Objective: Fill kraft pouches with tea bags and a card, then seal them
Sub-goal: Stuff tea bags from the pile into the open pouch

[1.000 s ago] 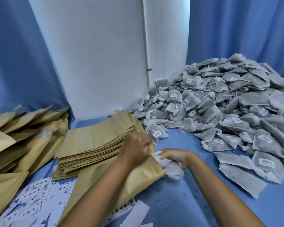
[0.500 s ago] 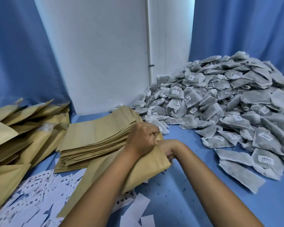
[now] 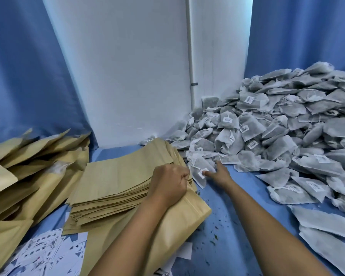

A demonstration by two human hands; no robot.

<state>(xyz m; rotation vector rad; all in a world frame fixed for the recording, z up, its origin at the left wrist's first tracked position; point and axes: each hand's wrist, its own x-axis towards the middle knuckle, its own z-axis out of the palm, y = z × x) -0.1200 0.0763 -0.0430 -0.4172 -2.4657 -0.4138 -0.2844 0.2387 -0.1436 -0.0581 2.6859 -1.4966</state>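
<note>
A kraft pouch (image 3: pixel 179 222) lies on the blue table in front of me, bulging, its mouth toward the tea bags. My left hand (image 3: pixel 169 186) is a fist gripping the pouch's top edge. My right hand (image 3: pixel 217 172) is stretched out with fingers spread, its fingertips touching a grey tea bag (image 3: pixel 199 168) at the near edge of the big tea bag heap (image 3: pixel 287 132). A stack of flat kraft pouches (image 3: pixel 124 176) lies just left of my left hand. White printed cards (image 3: pixel 42 253) are scattered at the lower left.
A pile of filled kraft pouches (image 3: pixel 28 168) sits at the far left. Loose tea bags (image 3: pixel 325 218) lie along the right edge. A white wall panel (image 3: pixel 127 76) and blue curtains (image 3: pixel 18 66) close off the back. Tea crumbs dot the blue tabletop (image 3: pixel 227 226).
My right hand pushed tea bags into the pouch, came out of its mouth and reached forward to the heap. My left hand kept its grip on the pouch's top.
</note>
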